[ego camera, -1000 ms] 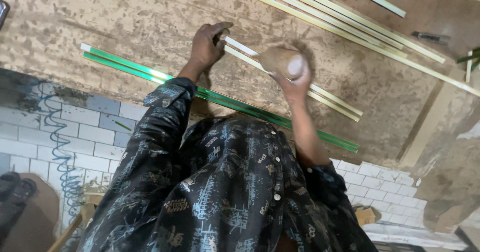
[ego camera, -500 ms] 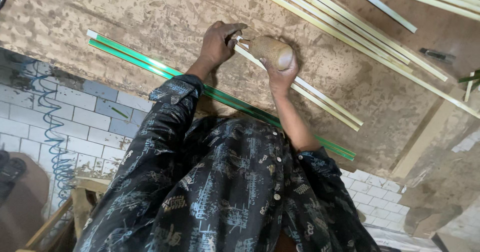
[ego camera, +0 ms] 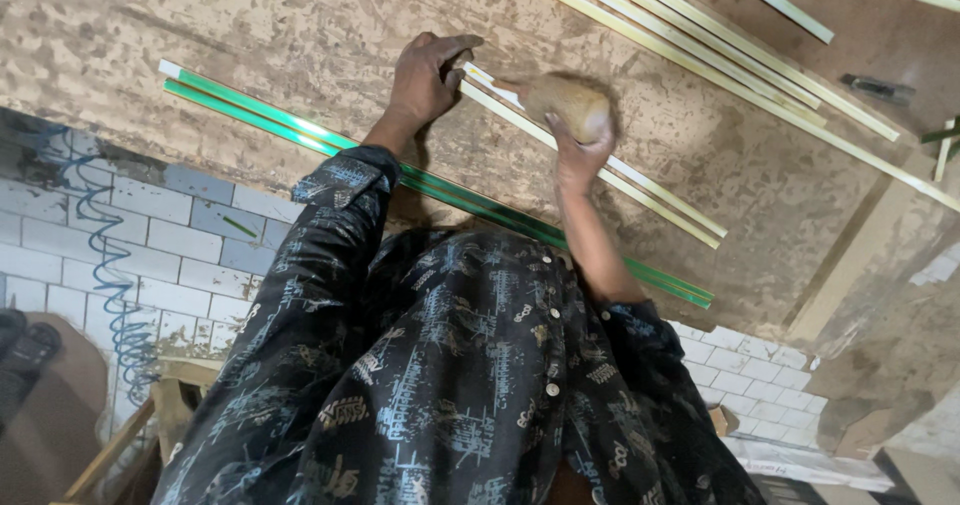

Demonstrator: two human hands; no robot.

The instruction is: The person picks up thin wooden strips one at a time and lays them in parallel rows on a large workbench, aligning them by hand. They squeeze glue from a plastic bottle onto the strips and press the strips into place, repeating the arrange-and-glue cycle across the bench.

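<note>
Left hand: the left hand [ego camera: 428,77] lies palm down on the worktop [ego camera: 250,25], fingers bent and pressing on the near end of a pale strip [ego camera: 600,160]; it pins the strip rather than wrapping around it.
Right hand: the right hand [ego camera: 575,150] is raised just above the same strip, fingers closed around a tan rounded block [ego camera: 560,100], which looks blurred.
Pale strip: it runs diagonally from the left hand's fingertips down to the right, flat on the worktop, passing under the block and the right hand.
Green strips: two long green strips [ego camera: 300,130] lie side by side nearer the body, parallel to the pale strip and crossing under both forearms.
More strips: a bundle of pale strips [ego camera: 700,45] lies farther up the worktop, well apart from the hands.
Small tool: a dark tool [ego camera: 878,89] rests near the right edge, beyond the bundle.
Floor: white tiles [ego camera: 120,235] show below the worktop edge, with a coiled blue hose [ego camera: 115,295] on the left.
Clothing: a dark patterned shirt [ego camera: 450,385] fills the lower middle.
</note>
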